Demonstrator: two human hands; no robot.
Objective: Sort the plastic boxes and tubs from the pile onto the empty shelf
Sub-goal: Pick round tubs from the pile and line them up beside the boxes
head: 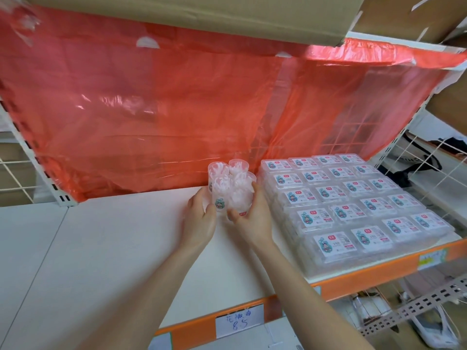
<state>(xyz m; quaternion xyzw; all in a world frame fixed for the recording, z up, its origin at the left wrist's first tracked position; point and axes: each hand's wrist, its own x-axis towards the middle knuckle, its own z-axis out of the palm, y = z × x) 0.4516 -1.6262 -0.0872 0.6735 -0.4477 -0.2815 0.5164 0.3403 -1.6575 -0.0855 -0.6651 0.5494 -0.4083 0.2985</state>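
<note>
Between the two hands, as seen from the head camera, a cluster of clear round tubs (228, 183) is being held low over the white shelf (101, 248). Whether the tub bases are touching the board cannot be told. The left hand (199, 218) is being curled round the cluster's left side, its fingers lying over a tub with a printed sticker. The right hand (252, 218) is being wrapped round the opposite side, so the tubs are being squeezed together from both flanks.

The tubs are being judged as light, thin-walled and fairly stiff, with smooth sides that are likely to be slippery. Small white pieces are being carried inside them, too blurred to name. As several loose tubs are being handled as one bundle, an inner one could be squeezed upward or dropped out. Hold is best being taken low on the outer walls, with even inward pressure.

Just beyond the back of the right hand, a block of flat clear boxes (353, 198) is being kept in stacked rows, near that hand but apart from it. Outward from the left hand, bare shelf board is being shown. Past the fingertips, a red plastic sheet (177, 109) is hanging, and cardboard (202, 16) is jutting out overhead. Nearer the person than the wrists, an orange edge strip (379, 271) with a handwritten label (238, 322) is being shown.
</note>
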